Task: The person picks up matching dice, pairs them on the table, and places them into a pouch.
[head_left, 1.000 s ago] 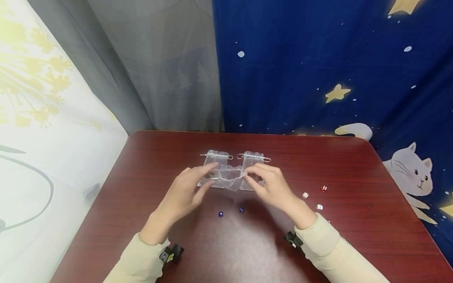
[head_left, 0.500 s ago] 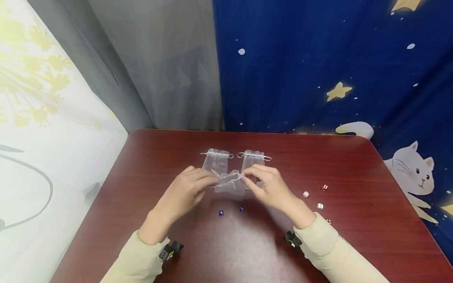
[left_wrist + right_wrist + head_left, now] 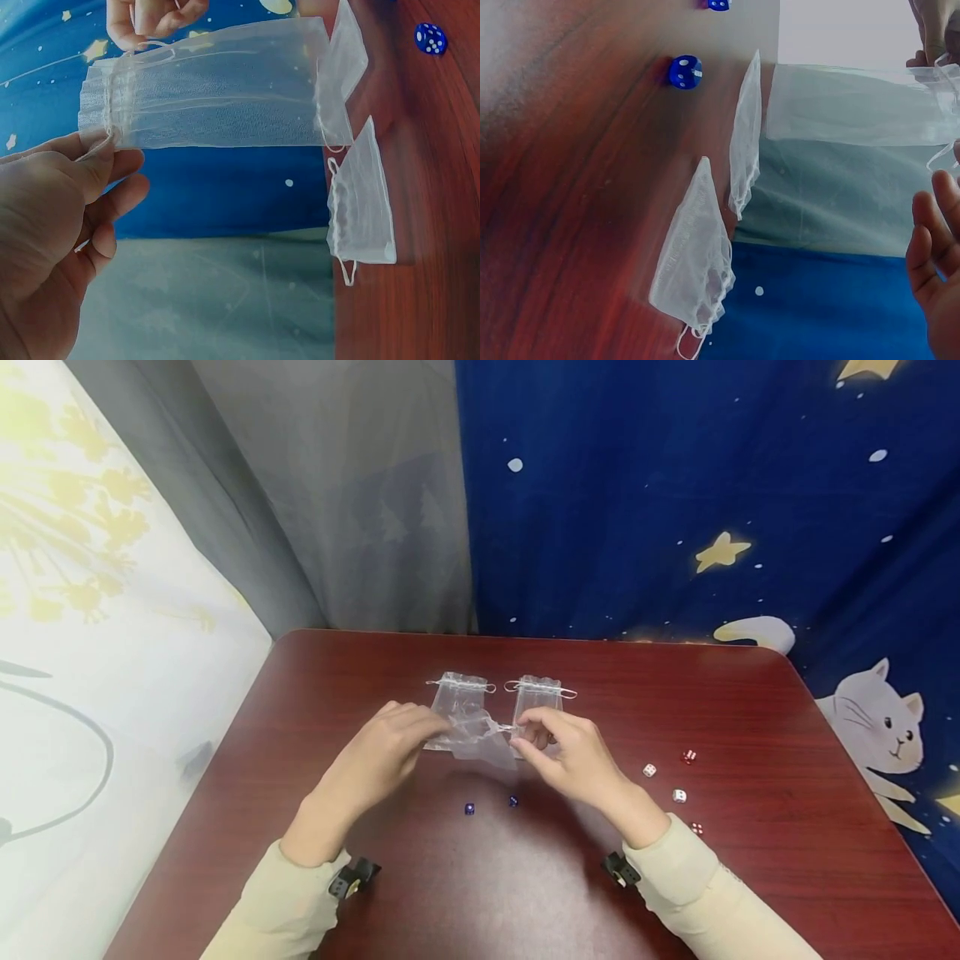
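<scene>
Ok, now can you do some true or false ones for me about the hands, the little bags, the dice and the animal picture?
1. The left hand pinches a see-through bag. True.
2. All the dice are inside bags. False: two blue dice sit out on the table.
3. Two other bags lie on the table. True.
4. An elephant is pictured at the right. False: that's a cat.
5. A red die lies to the right of the right hand. True.
6. Every curtain is blue. False: there's a gray curtain too.
</scene>
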`<state>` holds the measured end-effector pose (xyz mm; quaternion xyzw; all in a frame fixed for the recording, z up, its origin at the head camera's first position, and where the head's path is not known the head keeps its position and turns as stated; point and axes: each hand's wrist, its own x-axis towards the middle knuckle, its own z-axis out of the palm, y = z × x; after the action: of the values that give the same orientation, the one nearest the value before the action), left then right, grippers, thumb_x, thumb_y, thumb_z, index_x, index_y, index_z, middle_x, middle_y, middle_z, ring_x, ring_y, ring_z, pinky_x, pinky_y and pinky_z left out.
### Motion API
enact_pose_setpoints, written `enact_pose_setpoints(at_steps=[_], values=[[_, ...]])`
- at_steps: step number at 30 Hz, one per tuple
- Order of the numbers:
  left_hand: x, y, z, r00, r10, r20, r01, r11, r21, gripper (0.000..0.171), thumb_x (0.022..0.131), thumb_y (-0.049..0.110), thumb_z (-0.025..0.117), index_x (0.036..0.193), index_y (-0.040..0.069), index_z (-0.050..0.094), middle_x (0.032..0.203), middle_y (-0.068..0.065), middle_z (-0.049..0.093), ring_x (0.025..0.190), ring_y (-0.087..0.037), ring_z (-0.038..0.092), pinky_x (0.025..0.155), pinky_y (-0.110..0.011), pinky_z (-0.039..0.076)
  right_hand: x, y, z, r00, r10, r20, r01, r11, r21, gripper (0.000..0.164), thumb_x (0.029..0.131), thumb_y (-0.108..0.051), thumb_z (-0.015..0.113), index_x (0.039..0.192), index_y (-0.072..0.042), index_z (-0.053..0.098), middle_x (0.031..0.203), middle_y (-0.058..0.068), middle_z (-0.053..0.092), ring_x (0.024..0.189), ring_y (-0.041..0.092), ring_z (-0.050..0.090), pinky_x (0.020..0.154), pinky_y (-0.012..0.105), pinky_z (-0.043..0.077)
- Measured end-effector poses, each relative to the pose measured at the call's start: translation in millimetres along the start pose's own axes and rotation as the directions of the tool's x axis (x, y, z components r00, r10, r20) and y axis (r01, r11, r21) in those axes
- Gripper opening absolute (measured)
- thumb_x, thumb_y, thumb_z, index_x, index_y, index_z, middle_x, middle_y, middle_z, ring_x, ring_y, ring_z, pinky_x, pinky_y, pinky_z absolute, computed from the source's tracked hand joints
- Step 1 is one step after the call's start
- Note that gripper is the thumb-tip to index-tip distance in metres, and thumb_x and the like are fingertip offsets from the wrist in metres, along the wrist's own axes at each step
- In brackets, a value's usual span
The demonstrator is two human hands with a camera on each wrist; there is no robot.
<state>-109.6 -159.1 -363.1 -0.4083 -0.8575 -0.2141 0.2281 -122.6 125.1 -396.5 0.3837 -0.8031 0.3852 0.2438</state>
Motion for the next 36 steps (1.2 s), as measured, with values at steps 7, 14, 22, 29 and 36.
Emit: enact_pose_setpoints(at_steps=[7, 14, 22, 29, 36], values=[[-0.7, -3.7, -1.2, 0.999, -0.038, 0.032, 0.037, 0.999, 0.011, 0.033, 0.083, -0.014, 0.069, 0.110, 0.005, 0.073, 0.104, -0.005, 0.073, 0.096, -0.024, 0.067, 0.085, -0.041, 0.050, -4.0, -1.7, 7.8, 0.999, -0.049, -0.001, 0.049, 0.999, 0.023, 0.018, 0.081, -0.004, 0.079, 0.092, -0.010, 0.067, 0.076, -0.006, 0.063, 0.064, 0.007, 0.060, 0.055, 0.024, 0.051], [-1.8, -8.4, -1.8, 0.997, -0.066, 0.049, 0.065, 0.997, 0.029, 0.031, 0.084, -0.014, 0.069, 0.109, 0.004, 0.073, 0.104, -0.006, 0.073, 0.096, -0.025, 0.067, 0.085, -0.040, 0.051, -8.5, -6.1, 18.6, 0.996, -0.060, 0.061, 0.058, 0.998, 0.034, 0.015, 0.083, -0.007, 0.078, 0.091, -0.012, 0.066, 0.076, -0.005, 0.063, 0.066, 0.007, 0.061, 0.058, 0.022, 0.052], [-3.0, -11.7, -0.9, 0.997, -0.066, 0.048, 0.065, 0.998, 0.019, 0.029, 0.084, -0.014, 0.069, 0.107, 0.003, 0.073, 0.101, -0.005, 0.072, 0.093, -0.024, 0.067, 0.083, -0.039, 0.050, -15.4, -8.1, 31.0, 0.985, -0.039, 0.168, 0.040, 0.999, 0.001, 0.014, 0.086, -0.013, 0.079, 0.093, -0.013, 0.068, 0.075, -0.007, 0.061, 0.064, 0.006, 0.059, 0.058, 0.018, 0.048], [-3.9, -13.9, 0.0, 0.997, -0.070, 0.041, 0.069, 0.997, 0.023, 0.029, 0.084, -0.014, 0.070, 0.106, 0.004, 0.073, 0.100, -0.005, 0.072, 0.092, -0.023, 0.067, 0.081, -0.038, 0.050, -21.5, -8.1, 43.7, 0.959, 0.008, 0.285, 0.010, 0.998, -0.063, 0.014, 0.088, -0.019, 0.079, 0.095, -0.011, 0.070, 0.080, -0.004, 0.066, 0.067, 0.009, 0.060, 0.062, 0.024, 0.051], [-5.8, -14.1, 2.2, 0.996, -0.072, 0.048, 0.072, 0.997, 0.016, 0.027, 0.085, -0.012, 0.070, 0.106, 0.005, 0.073, 0.098, -0.003, 0.072, 0.089, -0.021, 0.067, 0.081, -0.038, 0.051, -27.2, -5.0, 57.4, 0.923, 0.041, 0.383, 0.003, 0.994, -0.112, 0.012, 0.090, -0.023, 0.078, 0.093, -0.015, 0.069, 0.081, -0.007, 0.066, 0.070, 0.005, 0.059, 0.069, 0.030, 0.053]])
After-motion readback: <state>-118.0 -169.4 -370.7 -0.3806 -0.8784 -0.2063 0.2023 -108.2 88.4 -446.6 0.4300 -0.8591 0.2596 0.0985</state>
